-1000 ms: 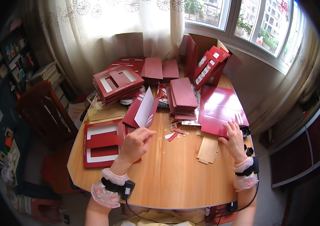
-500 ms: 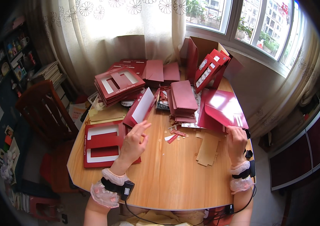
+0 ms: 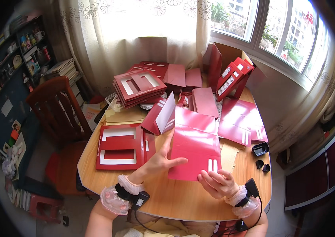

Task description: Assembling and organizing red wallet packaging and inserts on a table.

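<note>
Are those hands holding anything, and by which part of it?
The right hand holds a glossy red sheet near its lower right corner. The left hand is open at the sheet's left edge; contact is unclear.

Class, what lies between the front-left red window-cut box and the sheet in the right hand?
The left hand and bare tabletop; head view.

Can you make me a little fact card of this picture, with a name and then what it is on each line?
Right hand: gripping the red card sheet near its lower right corner
Left hand: open at the sheet's left side, thumb spread over it
Sheet: has pale slots near that corner
Left on table: red window-cut folder lying flat
Far left of table: stack of red window-cut folders
Right on table: black plastic case
Surface: wooden table
Behind: pale curtain
</note>
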